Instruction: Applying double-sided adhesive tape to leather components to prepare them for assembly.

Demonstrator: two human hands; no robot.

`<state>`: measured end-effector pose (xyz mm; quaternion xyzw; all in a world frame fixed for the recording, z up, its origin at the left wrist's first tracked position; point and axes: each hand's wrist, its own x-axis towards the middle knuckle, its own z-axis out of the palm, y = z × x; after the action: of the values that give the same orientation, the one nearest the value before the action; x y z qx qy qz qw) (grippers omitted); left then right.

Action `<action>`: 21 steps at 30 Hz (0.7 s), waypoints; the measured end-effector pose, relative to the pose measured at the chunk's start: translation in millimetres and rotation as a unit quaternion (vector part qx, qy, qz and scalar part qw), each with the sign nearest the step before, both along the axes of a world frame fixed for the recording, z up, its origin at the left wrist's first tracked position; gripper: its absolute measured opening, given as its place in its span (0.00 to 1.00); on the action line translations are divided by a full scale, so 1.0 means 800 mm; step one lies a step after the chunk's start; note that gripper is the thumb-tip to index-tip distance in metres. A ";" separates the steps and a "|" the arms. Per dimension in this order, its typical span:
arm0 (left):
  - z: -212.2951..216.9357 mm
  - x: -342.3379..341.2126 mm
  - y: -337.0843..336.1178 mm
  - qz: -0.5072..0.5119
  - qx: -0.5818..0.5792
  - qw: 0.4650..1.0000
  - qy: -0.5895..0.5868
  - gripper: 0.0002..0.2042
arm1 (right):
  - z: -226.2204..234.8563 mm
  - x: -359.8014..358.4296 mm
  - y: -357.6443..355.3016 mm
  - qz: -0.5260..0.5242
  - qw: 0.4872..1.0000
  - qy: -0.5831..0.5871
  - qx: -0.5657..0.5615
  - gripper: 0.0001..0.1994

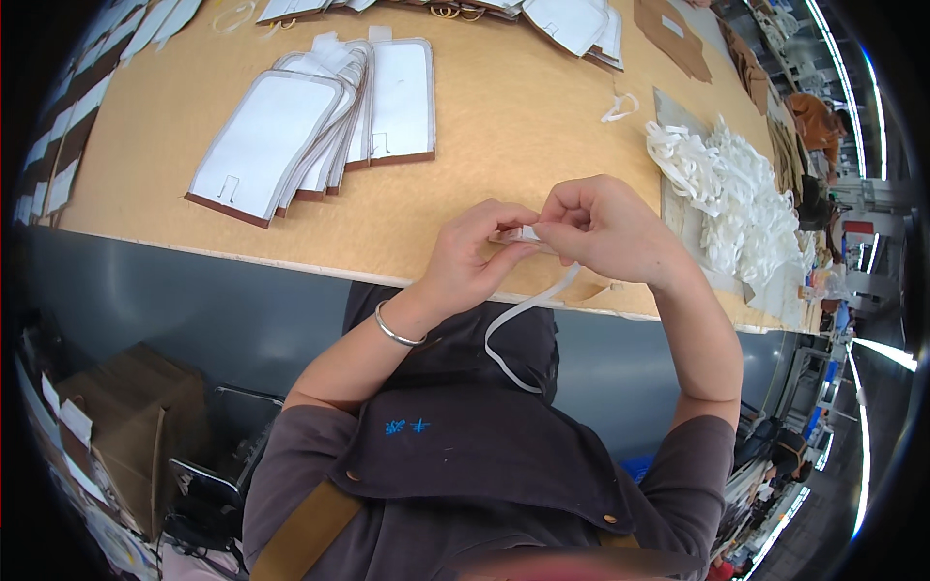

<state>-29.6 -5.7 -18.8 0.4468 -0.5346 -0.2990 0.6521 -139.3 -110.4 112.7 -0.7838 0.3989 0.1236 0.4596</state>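
Observation:
Close together above the table's front edge, both my hands pinch a narrow white strip (513, 315) of tape. My left hand (475, 257) has its thumb and fingers closed on one part of it. Right beside it, my right hand (605, 232) grips the strip too, with fingers curled. A small white folded bit shows between the fingertips; its exact form is hidden. From my hands the loose end hangs over the table edge and curves down onto my dark apron (465, 455).
Flat white panels (271, 140) with brown edges lie fanned out at the left of the table (542, 107). A heap of white strips (736, 194) rests on a grey board at the right. More panels (572, 24) lie at the back. A brown box (136, 416) stands at lower left.

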 end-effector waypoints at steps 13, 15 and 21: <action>-0.013 -0.002 -0.002 0.026 -0.016 0.999 -0.011 0.14 | -0.008 0.003 0.006 -0.023 0.999 -0.005 -0.036 0.07; -0.014 -0.002 -0.002 0.031 -0.019 0.999 -0.018 0.14 | -0.005 0.007 0.009 -0.014 0.998 0.002 -0.061 0.07; -0.014 -0.002 -0.004 0.043 -0.043 0.998 -0.035 0.14 | 0.001 0.013 0.011 0.006 0.993 0.036 -0.109 0.09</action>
<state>-31.0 -8.6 -30.0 0.4513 -0.5493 -0.2319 0.6639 -129.2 -101.7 113.1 -0.8268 0.4217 0.1102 0.3556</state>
